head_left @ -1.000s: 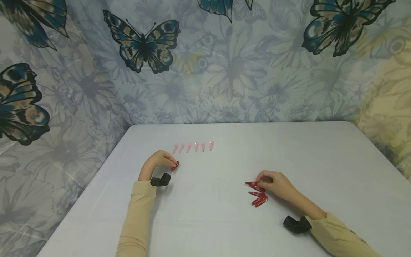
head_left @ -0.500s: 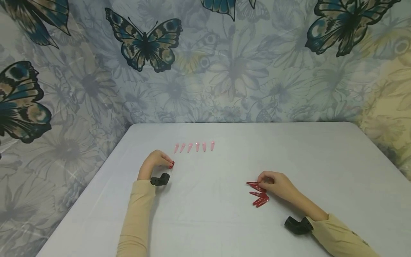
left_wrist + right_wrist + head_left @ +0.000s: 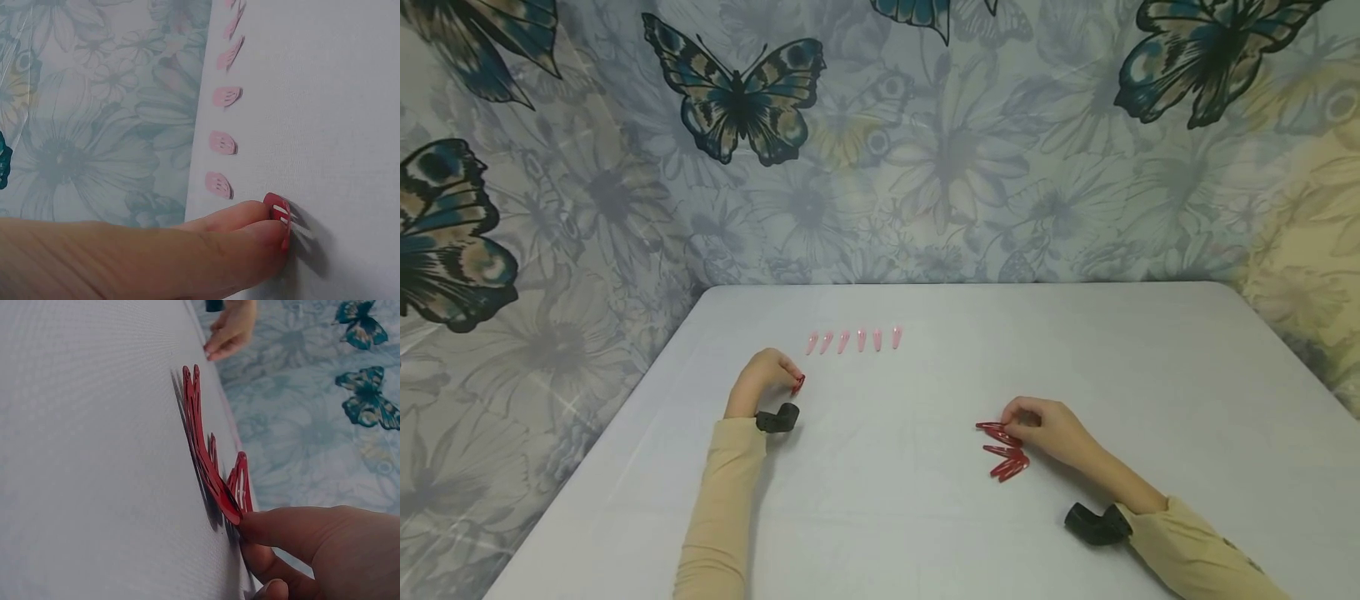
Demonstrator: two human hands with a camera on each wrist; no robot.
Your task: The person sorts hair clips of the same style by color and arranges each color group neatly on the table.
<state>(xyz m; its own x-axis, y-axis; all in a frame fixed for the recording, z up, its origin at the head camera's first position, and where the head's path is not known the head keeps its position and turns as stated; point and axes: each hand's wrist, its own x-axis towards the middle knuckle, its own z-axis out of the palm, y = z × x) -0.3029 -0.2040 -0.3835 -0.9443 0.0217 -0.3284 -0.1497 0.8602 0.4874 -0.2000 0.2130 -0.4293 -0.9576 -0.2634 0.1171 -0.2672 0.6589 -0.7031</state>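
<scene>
White table (image 3: 887,467), spanning lower frame; floral cloth backdrop (image 3: 955,167) with large butterflies, upper frame. Six pink clips (image 3: 861,340), row left of centre. Your left hand (image 3: 767,371), left of centre: fingertips closed, pinching one red clip (image 3: 798,384) below row's left end. Your right hand (image 3: 1045,425), right of centre: thumb and finger pinching at upper end of clustered red clips (image 3: 1013,470); which clip, cannot tell. Your left wrist view alone: slots in pinched clip clear. Your right wrist view: two narrow clip tips side by side, upper middle.
</scene>
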